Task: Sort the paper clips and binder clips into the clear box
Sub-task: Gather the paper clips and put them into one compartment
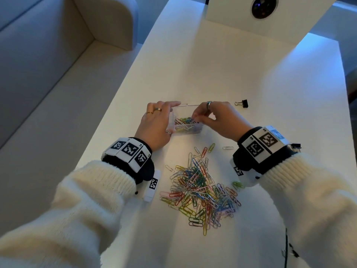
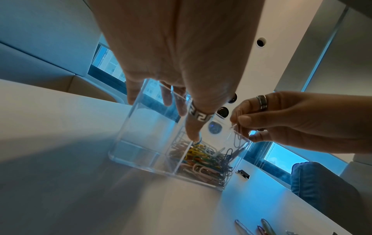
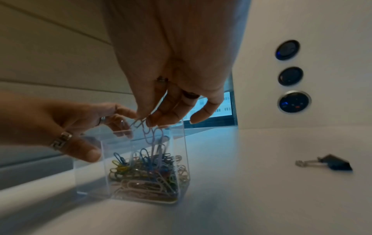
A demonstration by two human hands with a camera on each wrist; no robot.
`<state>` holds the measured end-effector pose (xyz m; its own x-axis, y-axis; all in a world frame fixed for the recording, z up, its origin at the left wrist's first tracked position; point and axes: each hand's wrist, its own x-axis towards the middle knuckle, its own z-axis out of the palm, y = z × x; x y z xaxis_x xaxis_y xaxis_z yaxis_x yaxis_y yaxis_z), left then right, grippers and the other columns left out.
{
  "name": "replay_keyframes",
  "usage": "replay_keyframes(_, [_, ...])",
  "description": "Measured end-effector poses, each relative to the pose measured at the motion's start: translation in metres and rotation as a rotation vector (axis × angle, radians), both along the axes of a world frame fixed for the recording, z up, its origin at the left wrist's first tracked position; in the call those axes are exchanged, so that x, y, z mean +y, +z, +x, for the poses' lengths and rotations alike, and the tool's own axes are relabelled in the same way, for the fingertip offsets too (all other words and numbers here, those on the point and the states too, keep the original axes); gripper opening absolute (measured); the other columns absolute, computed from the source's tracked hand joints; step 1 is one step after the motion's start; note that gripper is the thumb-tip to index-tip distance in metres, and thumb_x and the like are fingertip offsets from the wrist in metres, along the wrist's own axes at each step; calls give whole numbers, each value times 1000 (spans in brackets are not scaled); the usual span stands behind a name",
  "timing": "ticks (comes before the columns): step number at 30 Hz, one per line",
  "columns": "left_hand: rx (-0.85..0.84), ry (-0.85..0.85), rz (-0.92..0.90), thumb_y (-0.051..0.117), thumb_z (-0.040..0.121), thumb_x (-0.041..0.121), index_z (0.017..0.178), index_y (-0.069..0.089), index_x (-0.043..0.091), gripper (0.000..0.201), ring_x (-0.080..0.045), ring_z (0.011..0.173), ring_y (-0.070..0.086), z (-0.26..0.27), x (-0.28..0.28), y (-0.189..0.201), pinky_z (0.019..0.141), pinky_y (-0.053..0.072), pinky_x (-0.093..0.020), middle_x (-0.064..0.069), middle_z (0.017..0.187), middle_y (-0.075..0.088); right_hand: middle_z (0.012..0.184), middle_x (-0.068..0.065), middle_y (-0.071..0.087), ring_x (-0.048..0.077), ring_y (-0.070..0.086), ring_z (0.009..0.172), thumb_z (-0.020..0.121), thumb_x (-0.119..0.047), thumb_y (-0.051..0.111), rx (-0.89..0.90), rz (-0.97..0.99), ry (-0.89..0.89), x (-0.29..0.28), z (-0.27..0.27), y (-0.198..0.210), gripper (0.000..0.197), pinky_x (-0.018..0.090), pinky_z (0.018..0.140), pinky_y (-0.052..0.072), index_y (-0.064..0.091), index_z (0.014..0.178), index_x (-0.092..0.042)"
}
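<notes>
Fuzzy cream sleeves [image 1: 92, 192], black tag-marked wristbands [image 1: 128, 151], rings [image 1: 157, 109].

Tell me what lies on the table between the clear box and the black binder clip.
Nothing: head and right wrist views show bare table between the box and the binder clip; only the right hand hangs above that stretch.

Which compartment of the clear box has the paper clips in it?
The compartment on the right hand's side of the clear box holds the paper clips; the one under the left hand looks empty.
</notes>
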<state>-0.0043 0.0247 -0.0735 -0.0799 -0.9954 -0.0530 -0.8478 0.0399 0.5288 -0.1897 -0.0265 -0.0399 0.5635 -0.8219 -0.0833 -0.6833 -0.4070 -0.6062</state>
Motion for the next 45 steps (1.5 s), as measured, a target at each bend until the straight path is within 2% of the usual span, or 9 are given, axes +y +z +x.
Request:
replay_keyframes(4, [9, 9, 1, 61, 80, 9, 140, 27, 25, 70, -22, 122, 28, -1, 0, 0, 95, 34, -32, -3, 128, 44, 78, -7, 64, -14, 54, 64, 89, -13, 56, -114, -19, -88, 1, 5, -3, 6, -3, 64, 34, 62, 90, -14])
replay_keyframes(10, [-4, 13, 2, 61, 81, 8, 141, 26, 25, 72, -22, 123, 27, -1, 0, 0, 96, 32, -32, -3, 129, 43, 88, -8, 68, 12, 50, 97, 95, -25, 42, 161, -148, -33, 8, 16, -18, 18, 31, 91, 26, 60, 97, -22])
replay_keyframes(15, [-2, 13, -5, 61, 80, 8, 141, 26, 24, 72, -23, 123, 27, -1, 1, -1, 98, 34, -35, -3, 129, 42, 102, -14, 65, 16, 48, 104, 97, -31, 35, 173, -271, -28, 15, 12, -17, 30, 35, 88, 24, 61, 111, -23])
replay_keyframes(19, [-15, 10, -5, 61, 81, 8, 141, 26, 23, 72, -24, 123, 28, -2, 1, 0, 98, 33, -34, -4, 130, 42, 107, -15, 66, 16, 46, 107, 93, -48, 18, 468, -418, 193, 18, 7, -18, 51, 37, 87, 20, 63, 110, -30])
replay_keyframes(25, [-12, 14, 0, 62, 81, 10, 142, 25, 23, 73, -25, 123, 28, -2, 0, -1, 100, 33, -34, -5, 129, 42, 96, -9, 65, 15, 54, 97, 91, -29, 39, 314, -279, 111, 12, 9, -9, 25, 32, 86, 17, 59, 106, -24])
replay_keyframes(28, [-16, 15, 6, 62, 81, 9, 142, 25, 23, 73, -25, 124, 27, -3, 0, 0, 99, 33, -35, -5, 130, 41, 85, -7, 60, 16, 58, 91, 91, -26, 34, 454, -229, 195, 12, 15, -6, 27, 35, 95, 21, 52, 111, -25])
replay_keyframes(34, [-16, 20, 16, 62, 81, 9, 142, 24, 24, 74, -25, 124, 27, -3, 0, 0, 100, 35, -38, -4, 130, 41, 114, -2, 64, 16, 57, 105, 88, -14, 38, 374, -256, 89, 9, 12, 2, 36, 35, 104, 17, 50, 121, -20])
replay_keyframes(39, [-27, 16, 14, 61, 81, 9, 142, 24, 23, 72, -25, 124, 27, -4, 0, 0, 100, 33, -37, -5, 131, 41, 118, -7, 61, 14, 54, 109, 88, -9, 36, 535, -205, 210, 14, 14, -4, 43, 38, 105, 16, 48, 125, -26])
replay_keyframes(45, [-31, 18, 11, 63, 80, 8, 142, 24, 23, 74, -25, 123, 28, -3, 0, 0, 99, 33, -35, -5, 130, 41, 114, -8, 60, 12, 51, 112, 80, 2, 37, 207, -100, 17, 8, 8, 4, 48, 34, 103, 19, 55, 117, -23])
